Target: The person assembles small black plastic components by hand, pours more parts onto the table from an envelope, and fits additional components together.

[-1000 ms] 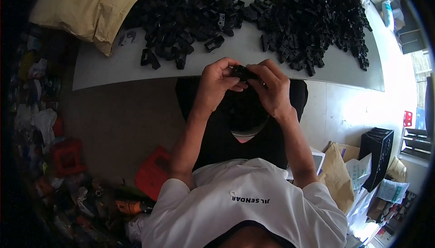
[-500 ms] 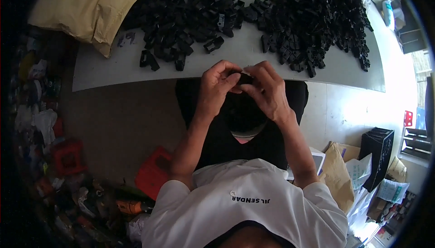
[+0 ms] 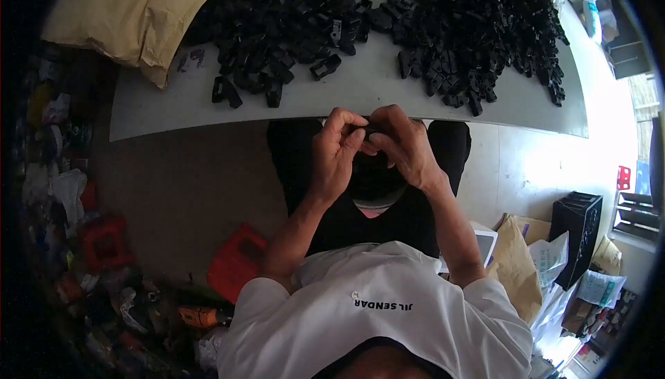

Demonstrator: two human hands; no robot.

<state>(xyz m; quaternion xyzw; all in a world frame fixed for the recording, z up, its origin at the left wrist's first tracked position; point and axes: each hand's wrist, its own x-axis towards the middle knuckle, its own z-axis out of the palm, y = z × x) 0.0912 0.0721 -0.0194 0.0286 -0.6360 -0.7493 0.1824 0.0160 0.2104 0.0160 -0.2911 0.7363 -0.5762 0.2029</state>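
Observation:
Both hands meet just in front of the table's near edge, above my lap. My left hand (image 3: 336, 150) pinches a small black plastic part (image 3: 372, 130) between thumb and fingers. From the other side my right hand (image 3: 407, 145) grips the same part, its fingers curled over the top. Most of the part is hidden by the fingers, so its exact shape does not show. Beyond the hands, a loose heap of black plastic parts (image 3: 277, 40) lies on the left of the table, and a denser heap of black plastic pieces (image 3: 478, 26) on the right.
The grey-white table (image 3: 187, 112) spans the far side. A tan paper sack (image 3: 131, 19) covers its left corner. A red stool (image 3: 235, 261) stands at my left, near floor clutter and an orange tool (image 3: 201, 317). Brown paper bags (image 3: 516, 268) and a black crate (image 3: 578, 233) are at right.
Both hands have come slightly nearer to me and closer together, and the fingers now cover more of the black part. The heaps on the table look the same.

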